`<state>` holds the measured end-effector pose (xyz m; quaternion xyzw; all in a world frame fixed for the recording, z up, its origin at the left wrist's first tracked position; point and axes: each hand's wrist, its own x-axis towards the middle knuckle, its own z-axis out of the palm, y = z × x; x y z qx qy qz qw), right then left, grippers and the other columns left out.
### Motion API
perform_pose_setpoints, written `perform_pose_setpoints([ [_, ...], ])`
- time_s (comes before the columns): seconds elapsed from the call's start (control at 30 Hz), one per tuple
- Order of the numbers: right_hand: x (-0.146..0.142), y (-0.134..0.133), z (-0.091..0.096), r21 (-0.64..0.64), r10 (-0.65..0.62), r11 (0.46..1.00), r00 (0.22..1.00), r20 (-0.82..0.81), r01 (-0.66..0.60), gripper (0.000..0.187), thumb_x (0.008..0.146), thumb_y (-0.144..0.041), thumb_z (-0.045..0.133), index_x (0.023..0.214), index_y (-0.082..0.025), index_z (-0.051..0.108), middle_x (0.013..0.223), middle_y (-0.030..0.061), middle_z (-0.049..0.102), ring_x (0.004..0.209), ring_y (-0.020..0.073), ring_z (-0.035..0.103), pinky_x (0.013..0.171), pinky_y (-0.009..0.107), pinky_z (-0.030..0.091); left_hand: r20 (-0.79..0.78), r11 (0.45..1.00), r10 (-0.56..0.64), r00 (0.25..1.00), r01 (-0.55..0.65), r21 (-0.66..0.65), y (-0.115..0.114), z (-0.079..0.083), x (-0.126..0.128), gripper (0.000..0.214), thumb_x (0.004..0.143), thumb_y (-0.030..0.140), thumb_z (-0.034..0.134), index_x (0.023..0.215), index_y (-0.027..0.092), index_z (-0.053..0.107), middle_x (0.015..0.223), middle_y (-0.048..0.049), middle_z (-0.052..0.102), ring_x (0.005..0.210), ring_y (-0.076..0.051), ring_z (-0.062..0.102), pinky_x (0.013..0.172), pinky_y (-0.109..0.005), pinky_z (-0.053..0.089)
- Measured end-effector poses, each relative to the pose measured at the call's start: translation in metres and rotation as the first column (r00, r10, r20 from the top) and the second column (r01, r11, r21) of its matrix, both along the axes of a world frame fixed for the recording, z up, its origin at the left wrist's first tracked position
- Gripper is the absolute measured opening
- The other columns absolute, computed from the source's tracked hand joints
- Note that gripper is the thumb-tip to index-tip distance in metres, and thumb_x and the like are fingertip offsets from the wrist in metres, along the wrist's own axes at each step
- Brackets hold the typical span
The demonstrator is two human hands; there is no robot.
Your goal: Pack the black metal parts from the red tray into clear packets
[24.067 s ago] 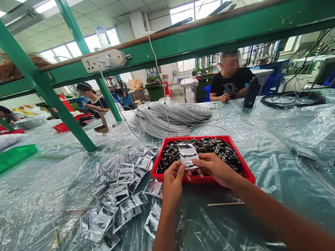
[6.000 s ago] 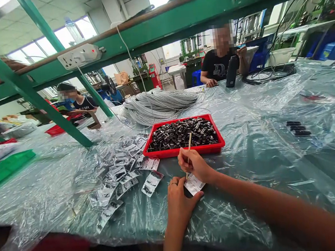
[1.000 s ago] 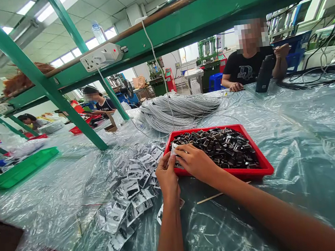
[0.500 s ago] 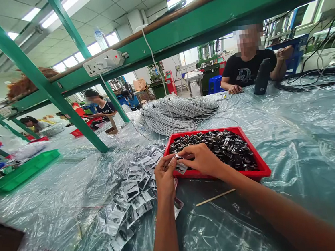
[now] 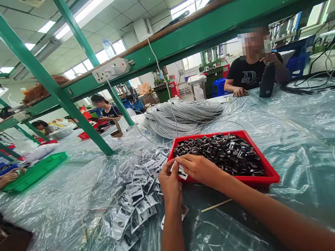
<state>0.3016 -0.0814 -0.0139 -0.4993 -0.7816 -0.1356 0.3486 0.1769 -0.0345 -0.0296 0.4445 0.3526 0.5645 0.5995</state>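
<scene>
A small silvery packet [image 5: 182,173] with a dark mark hangs from my fingers at the near left corner of a red tray [image 5: 272,173]. My left hand [image 5: 169,178] pinches its upper edge between thumb and fingers. My right hand [image 5: 197,168] is closed on the same packet from the other side, fingertips meeting the left ones. Small black parts [image 5: 218,150] fill the tray beyond my hands. To the left, similar silvery packets [image 5: 139,195] lie in a loose heap on the plastic-covered table. My fingers hide the packet's upper part.
A thin wooden stick [image 5: 216,206] lies in front of the tray. Behind it sits a coil of grey cable [image 5: 181,118]. A green post [image 5: 78,115] rises at left, near a green tray [image 5: 39,172] with another person's hands. A person [image 5: 250,71] sits opposite beside a dark bottle [image 5: 267,82].
The view has shifted slightly, so things sit lower and farther right. My hands stay together on the packet, which has turned a little. The person opposite has moved a raised hand closer to the face.
</scene>
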Motion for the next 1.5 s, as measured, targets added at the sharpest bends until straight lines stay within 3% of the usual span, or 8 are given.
perform_pose_setpoints([
  [0.23, -0.004, -0.005, 0.003, -0.109, -0.1, 0.99, 0.993, -0.069, 0.092, 0.011, 0.094, -0.013, 0.049, 0.1, -0.016, 0.057, 0.084, 0.0079, 0.07, 0.072, 0.0207, 0.069, 0.063, 0.03, 0.056, -0.113, 0.988, 0.139, 0.984, -0.13, 0.084, -0.005, 0.002, 0.003, 0.042, 0.059, 0.045, 0.082, 0.086, 0.015, 0.071, 0.08, -0.0041, 0.07, 0.075, -0.016, 0.064, 0.068, -0.027, 0.048],
  [0.43, -0.002, -0.002, 0.003, 0.024, -0.028, 0.999, 0.958, -0.287, 0.036, 0.01, 0.095, -0.014, 0.05, 0.1, -0.019, 0.056, 0.092, 0.0063, 0.073, 0.082, 0.0201, 0.071, 0.075, 0.031, 0.055, -0.139, 0.965, 0.259, 0.956, -0.25, 0.081, 0.0, 0.003, -0.005, 0.042, 0.067, 0.048, 0.076, 0.092, 0.015, 0.07, 0.084, -0.006, 0.07, 0.074, -0.017, 0.064, 0.068, -0.029, 0.05],
  [0.6, 0.026, 0.011, -0.006, 0.034, -0.136, 0.985, 0.873, -0.468, 0.171, 0.013, 0.09, -0.013, 0.05, 0.097, -0.019, 0.058, 0.097, 0.0088, 0.071, 0.081, 0.0222, 0.07, 0.076, 0.038, 0.057, -0.213, 0.936, 0.352, 0.912, -0.339, 0.094, 0.006, 0.001, -0.012, 0.034, 0.075, 0.045, 0.07, 0.093, 0.016, 0.07, 0.083, -0.0048, 0.07, 0.068, -0.016, 0.061, 0.068, -0.03, 0.049],
  [0.77, 0.025, 0.006, 0.0, -0.004, -0.191, 0.98, 0.934, -0.303, 0.199, 0.02, 0.089, -0.012, 0.048, 0.102, -0.017, 0.063, 0.122, 0.017, 0.062, 0.118, 0.0305, 0.057, 0.099, 0.053, 0.048, -0.152, 0.972, 0.234, 0.96, -0.229, 0.05, 0.007, -0.001, -0.007, 0.028, 0.078, 0.035, 0.068, 0.101, 0.019, 0.071, 0.093, -0.0069, 0.072, 0.085, -0.018, 0.066, 0.08, -0.031, 0.051],
  [0.97, -0.001, -0.004, 0.013, -0.183, -0.214, 0.972, 0.865, -0.454, 0.145, 0.047, 0.085, -0.028, 0.066, 0.129, -0.018, 0.054, 0.122, 0.0141, 0.061, 0.112, 0.0289, 0.059, 0.094, 0.047, 0.051, -0.017, 0.997, -0.039, 0.999, 0.04, 0.069, 0.0, -0.001, -0.001, 0.042, 0.077, 0.038, 0.071, 0.115, 0.021, 0.066, 0.112, -0.0082, 0.069, 0.101, -0.019, 0.065, 0.088, -0.03, 0.051],
  [1.1, 0.008, 0.0, 0.011, -0.283, -0.207, 0.958, 0.797, -0.567, 0.047, 0.037, 0.082, -0.026, 0.07, 0.117, -0.019, 0.062, 0.115, 0.0099, 0.066, 0.096, 0.023, 0.064, 0.086, 0.039, 0.055, 0.0, 0.996, -0.087, 0.996, 0.087, 0.035, -0.003, 0.004, -0.002, 0.045, 0.07, 0.04, 0.078, 0.106, 0.017, 0.067, 0.109, -0.0092, 0.069, 0.098, -0.02, 0.066, 0.085, -0.031, 0.053],
  [1.37, 0.012, -0.001, 0.013, -0.163, -0.202, 0.977, 0.828, -0.523, 0.136, 0.025, 0.084, -0.023, 0.067, 0.109, -0.021, 0.065, 0.112, 0.0089, 0.067, 0.102, 0.0256, 0.063, 0.091, 0.044, 0.052, 0.048, 0.992, -0.117, 0.992, 0.115, 0.054, -0.003, 0.007, -0.002, 0.042, 0.066, 0.042, 0.081, 0.096, 0.015, 0.068, 0.091, -0.0052, 0.071, 0.083, -0.017, 0.068, 0.08, -0.032, 0.055],
  [1.5, 0.002, -0.001, 0.005, 0.048, -0.257, 0.956, 0.906, -0.338, 0.289, 0.023, 0.088, -0.021, 0.063, 0.111, -0.02, 0.066, 0.117, 0.0137, 0.063, 0.11, 0.0303, 0.059, 0.094, 0.05, 0.05, -0.003, 0.997, -0.014, 1.0, 0.014, 0.071, -0.005, 0.005, 0.0, 0.044, 0.063, 0.044, 0.082, 0.091, 0.013, 0.069, 0.086, -0.0057, 0.071, 0.073, -0.016, 0.067, 0.074, -0.031, 0.054],
])
